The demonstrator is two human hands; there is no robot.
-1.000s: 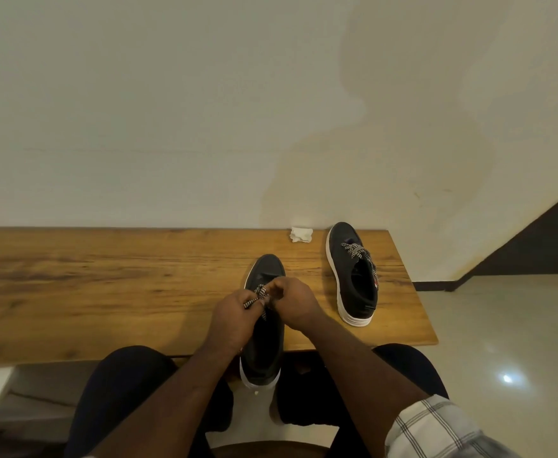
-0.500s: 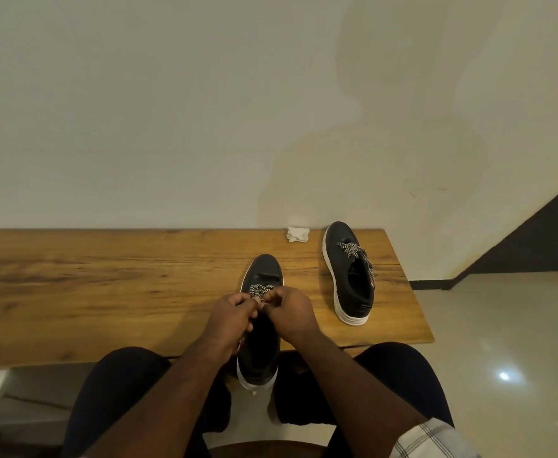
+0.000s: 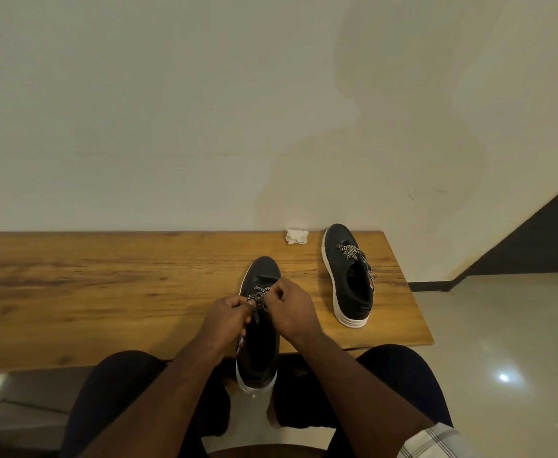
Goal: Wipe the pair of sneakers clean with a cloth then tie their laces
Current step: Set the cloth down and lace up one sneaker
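Near sneaker (image 3: 260, 338) on bench (image 3: 105, 292): left grip (image 3: 226, 317), right grip (image 3: 290, 309) both pinching its laces (image 3: 258, 297).

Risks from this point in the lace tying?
1. The near sneaker overhangs the table edge at the heel; a hard pull on the lace might tip it off.
2. Left hand and right hand pinch the lace close together, so a loop may slip before the knot sets.
3. The far sneaker sits near the table's right end and might get knocked off.
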